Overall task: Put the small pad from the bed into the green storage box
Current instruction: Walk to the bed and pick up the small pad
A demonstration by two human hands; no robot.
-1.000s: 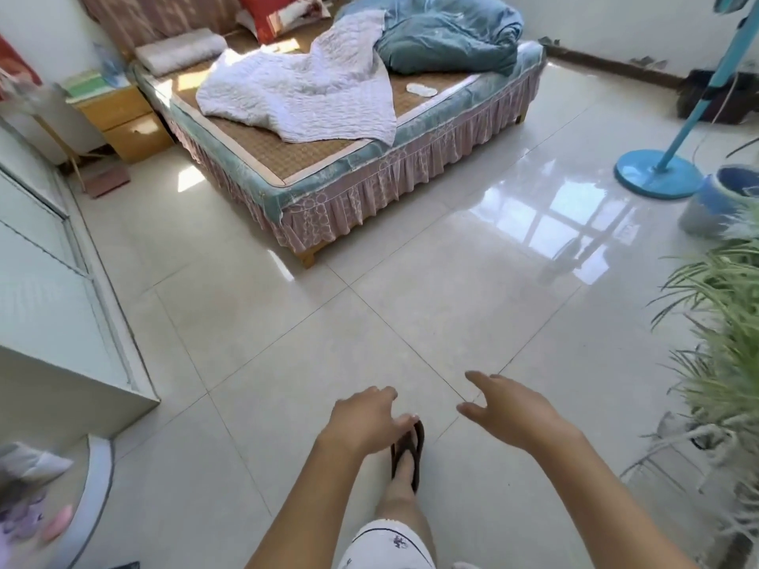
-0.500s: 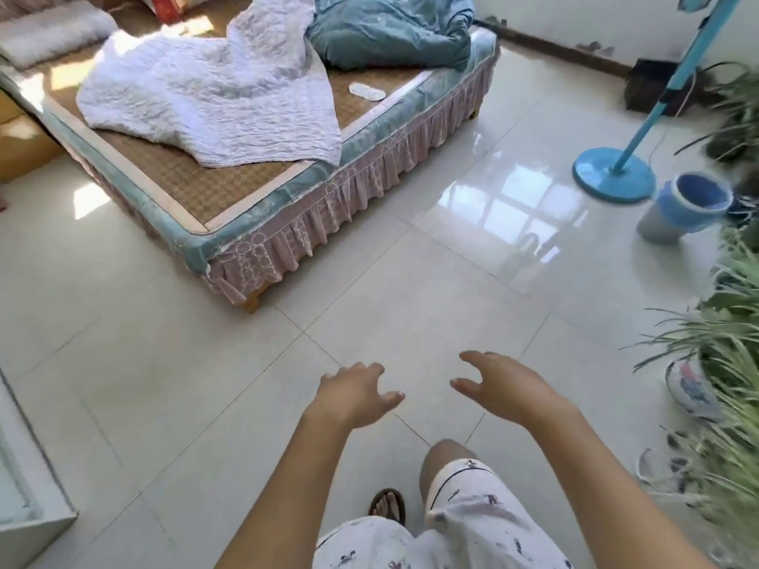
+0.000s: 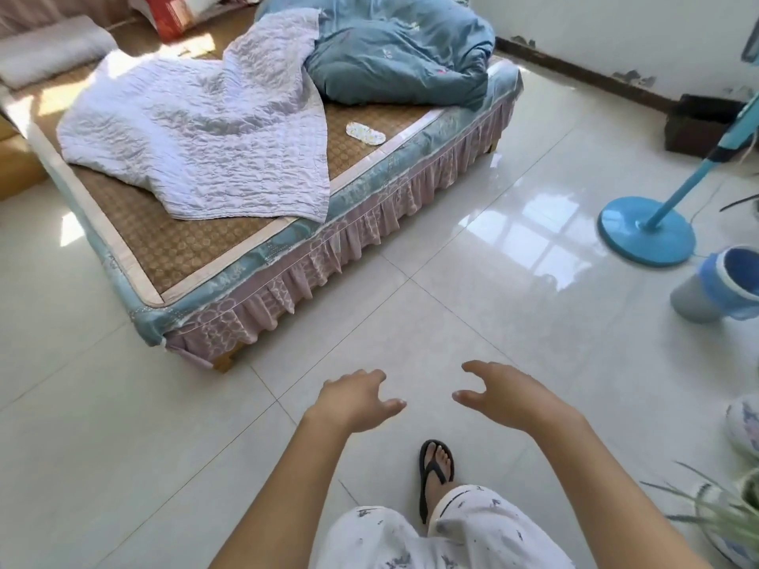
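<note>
Bed (image 3: pixel 263 256) nearer, small pad (image 3: pixel 365 133) blurry

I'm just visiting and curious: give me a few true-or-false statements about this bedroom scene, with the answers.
1. The small pad lies on the woven mat of the bed. True.
2. The left hand is holding the pad. False: both the left hand and the right hand are open and empty, out over the floor.
3. The pad sits between the white quilt and the blue duvet. True.
4. The green storage box stands beside the bed. False: no green box shows in this view.
5. The fan base rests on the bed. False: it stands on the tiled floor.
</note>
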